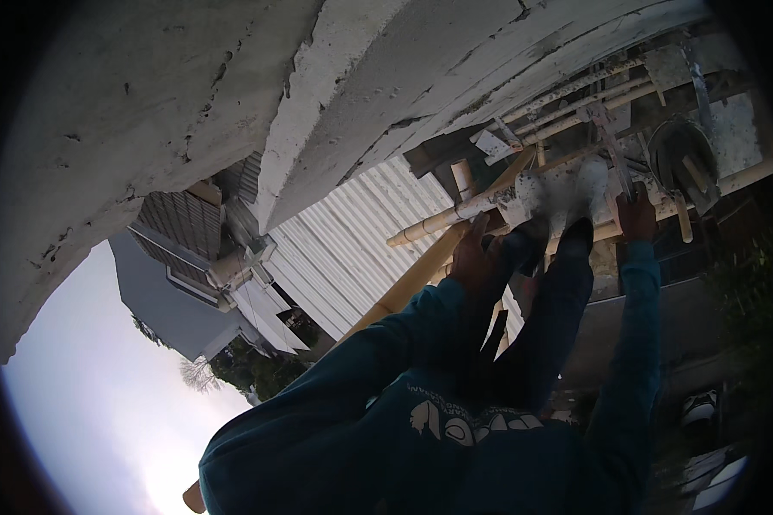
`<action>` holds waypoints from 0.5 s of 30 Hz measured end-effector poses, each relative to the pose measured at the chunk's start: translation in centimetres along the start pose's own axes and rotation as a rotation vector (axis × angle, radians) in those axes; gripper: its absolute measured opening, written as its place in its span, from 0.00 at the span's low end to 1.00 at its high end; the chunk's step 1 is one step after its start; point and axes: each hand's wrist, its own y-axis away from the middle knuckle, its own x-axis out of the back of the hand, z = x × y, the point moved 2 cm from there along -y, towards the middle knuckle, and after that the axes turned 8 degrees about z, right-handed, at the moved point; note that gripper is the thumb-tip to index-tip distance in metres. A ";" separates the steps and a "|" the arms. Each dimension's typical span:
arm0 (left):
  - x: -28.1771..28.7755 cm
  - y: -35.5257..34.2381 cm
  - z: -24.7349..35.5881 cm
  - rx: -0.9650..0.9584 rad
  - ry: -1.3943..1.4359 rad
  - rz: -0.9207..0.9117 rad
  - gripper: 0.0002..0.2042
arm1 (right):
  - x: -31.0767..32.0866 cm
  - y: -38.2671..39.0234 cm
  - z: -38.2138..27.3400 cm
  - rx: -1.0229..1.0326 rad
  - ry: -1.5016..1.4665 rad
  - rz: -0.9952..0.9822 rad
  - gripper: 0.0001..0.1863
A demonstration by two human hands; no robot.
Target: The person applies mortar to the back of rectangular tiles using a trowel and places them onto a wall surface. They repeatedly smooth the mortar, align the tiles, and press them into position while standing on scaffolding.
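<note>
- Gripping the handle of a mortar-crusted, hammer-like tool (611,148) in the right hand (636,213), with fingers closed round the end nearest the body.
- Pointing the tool away from the body, over the scaffold platform, just right of the feet and toward the bamboo rails (567,122) at upper right.
- Holding the left hand (471,257) low beside the left leg, close to a thick bamboo pole (425,228), with some fingers hidden; cannot tell from this view whether open, closed or resting on the pole.
- Wearing a teal sweatshirt (318,429) with pale print on the front, sleeves reaching to both wrists, and dark trousers (551,330).
- Set down on the platform in pale, smeared footwear (589,178), blurred at the toes.
- Placed right of the tool, near the right hand: a dark bucket (668,148) with a grey, crusted rim.
- Close overhead and to the left, a rough grey concrete wall (172,94) with cracks and a chipped, projecting edge.
- Far below, past the left arm, a white corrugated roof (374,232).
- Beyond that, at left, a neighbouring house (185,225) and bright sky (86,343).
- At far right, dim green foliage (745,287).
</note>
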 end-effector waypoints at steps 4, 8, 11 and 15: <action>4.6 -0.7 1.5 0.402 0.459 0.146 0.32 | 4.4 7.0 -7.0 0.233 -0.138 -0.023 0.15; 13.8 -3.5 3.2 0.496 1.251 0.196 0.53 | 8.6 13.8 -18.7 -0.433 -0.926 -0.385 0.15; 20.2 -5.4 6.8 0.402 1.578 0.322 0.55 | 8.7 16.1 -22.1 -0.630 -1.042 -0.609 0.14; 23.9 -9.3 8.2 0.332 1.688 0.380 0.46 | 8.2 18.5 -26.1 -0.664 -1.238 -0.724 0.12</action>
